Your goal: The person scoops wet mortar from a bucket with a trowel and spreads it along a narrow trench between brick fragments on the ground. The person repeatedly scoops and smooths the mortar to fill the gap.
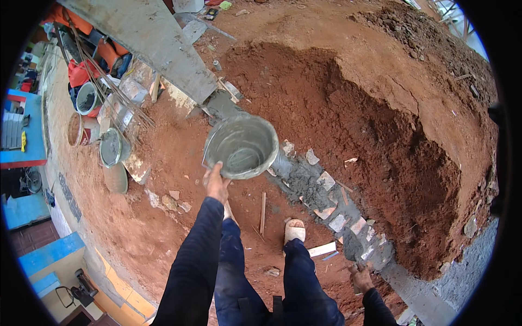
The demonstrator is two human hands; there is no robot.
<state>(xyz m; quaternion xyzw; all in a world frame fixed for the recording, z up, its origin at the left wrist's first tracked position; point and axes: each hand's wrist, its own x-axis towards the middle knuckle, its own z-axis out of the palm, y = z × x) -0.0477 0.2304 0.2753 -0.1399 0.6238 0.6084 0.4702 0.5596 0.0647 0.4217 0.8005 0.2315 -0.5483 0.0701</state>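
My left hand (216,183) grips the near rim of a bucket (242,144), whose inside is smeared with grey mortar and shows no load. The bucket is tilted so its mouth faces me, above the far part of a low stone-and-mortar wall (312,182). At the lower right, my right hand (360,278) is closed round the handle of a trowel (352,247). The trowel's blade, coated in mortar, is over the wall's near part beside set stones (337,223). Whether the blade touches the wall, I cannot tell.
A dug pit of red soil (391,179) drops away right of the wall. A sloping concrete slab (157,49) meets its far end. Buckets (114,146) and thin rods (117,95) crowd the left. A wooden stick (263,213) lies between my feet.
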